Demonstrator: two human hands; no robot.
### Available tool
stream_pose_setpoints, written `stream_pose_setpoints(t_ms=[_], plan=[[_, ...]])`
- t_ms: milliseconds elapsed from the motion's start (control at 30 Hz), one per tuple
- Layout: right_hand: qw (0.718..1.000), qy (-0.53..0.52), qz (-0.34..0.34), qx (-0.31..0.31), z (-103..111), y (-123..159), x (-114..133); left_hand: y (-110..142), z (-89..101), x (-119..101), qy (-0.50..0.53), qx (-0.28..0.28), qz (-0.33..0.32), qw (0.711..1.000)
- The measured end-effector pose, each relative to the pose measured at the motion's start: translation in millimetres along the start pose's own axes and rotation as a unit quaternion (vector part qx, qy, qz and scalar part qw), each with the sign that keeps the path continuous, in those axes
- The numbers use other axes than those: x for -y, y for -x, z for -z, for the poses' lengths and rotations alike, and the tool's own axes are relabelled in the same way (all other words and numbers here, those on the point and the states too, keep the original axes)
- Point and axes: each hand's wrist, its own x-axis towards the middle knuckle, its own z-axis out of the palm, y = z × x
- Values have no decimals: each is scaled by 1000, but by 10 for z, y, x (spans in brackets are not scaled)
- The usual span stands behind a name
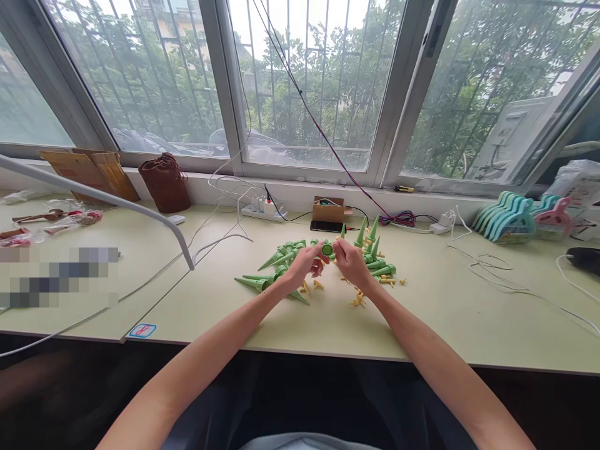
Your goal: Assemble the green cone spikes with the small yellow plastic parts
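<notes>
My left hand [304, 264] and my right hand [350, 261] meet above the middle of the pale green table [422, 312], fingers curled round one green plastic spike [327, 250] whose round open end faces me. Both hands pinch it from either side. Around them lies a heap of several green cone-shaped spikes [276, 269], some lying flat at the left, some standing upright [370, 234] at the right. Several small yellow plastic parts [359, 300] are scattered on the table just below my right hand.
A phone and small cardboard box [328, 215] sit behind the heap, by a power strip [262, 209] with cables. A brown pouch [164, 182] stands at the back left, teal hangers [504, 215] at the right. White cables [497, 269] trail across the table.
</notes>
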Motion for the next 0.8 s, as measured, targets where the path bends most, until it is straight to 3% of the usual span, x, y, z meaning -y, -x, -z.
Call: stream_pose_setpoints(t_ms=[367,800], plan=[[1000,18,-7,5,-12,-8,-18,42,-16,-50,-39,23,-45,998],[998,53,-20,11,-4,-12,-42,45,-17,-16,-136,10,-106,985]])
